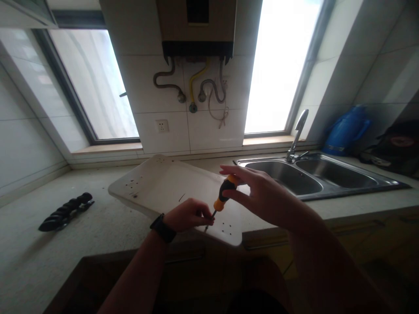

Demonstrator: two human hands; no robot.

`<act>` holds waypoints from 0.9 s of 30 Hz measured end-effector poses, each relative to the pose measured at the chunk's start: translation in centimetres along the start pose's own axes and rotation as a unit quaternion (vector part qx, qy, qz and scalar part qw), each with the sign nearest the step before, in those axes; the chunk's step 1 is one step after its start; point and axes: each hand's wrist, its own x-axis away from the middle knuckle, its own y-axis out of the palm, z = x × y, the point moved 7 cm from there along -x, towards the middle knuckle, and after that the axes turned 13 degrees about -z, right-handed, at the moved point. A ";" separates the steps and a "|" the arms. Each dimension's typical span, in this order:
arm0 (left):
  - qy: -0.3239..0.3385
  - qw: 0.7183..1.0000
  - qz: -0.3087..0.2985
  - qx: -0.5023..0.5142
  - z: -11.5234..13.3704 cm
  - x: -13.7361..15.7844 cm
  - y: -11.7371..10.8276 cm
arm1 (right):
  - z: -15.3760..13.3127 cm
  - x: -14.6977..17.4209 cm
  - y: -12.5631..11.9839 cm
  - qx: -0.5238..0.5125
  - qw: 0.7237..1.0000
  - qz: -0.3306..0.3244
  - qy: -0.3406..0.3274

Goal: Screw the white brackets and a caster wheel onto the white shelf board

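Observation:
A screwdriver [225, 188] with an orange and black handle stands tilted over a white board [170, 181] with rounded corners. My right hand [253, 185] is wrapped round the handle from the right. Fingers of my left hand [190, 214], with a dark watch on the wrist, pinch the shaft low down, near the tip. That tip meets the board close to its near edge, left of a group of small holes [227, 228]. Whether a screw sits under the tip is too small to tell. A short thin dark piece [182, 197] lies on the board.
Several black ridged parts [67, 212] lie bundled on the counter [98, 235] at left. A steel double sink [314, 197] with a tap [297, 135] is at right, beside a blue thermos jug [347, 131]. A water heater [198, 30] with hoses hangs above.

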 end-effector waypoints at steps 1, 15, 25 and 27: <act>0.008 1.000 -0.006 0.006 0.1 0.0 0.1 | -0.2 0.0 0.1 -0.017 0.999 -0.028 -0.029; 0.034 0.995 -0.041 0.081 0.2 0.0 0.5 | 0.0 -0.8 -0.1 0.061 0.998 -0.015 0.013; 0.037 0.994 -0.051 0.085 0.4 0.1 0.4 | 0.0 -0.5 1.1 -0.056 0.998 -0.006 -0.005; 0.036 0.994 -0.050 0.092 0.4 0.2 0.4 | -0.3 -0.6 1.3 -0.033 0.999 0.012 -0.003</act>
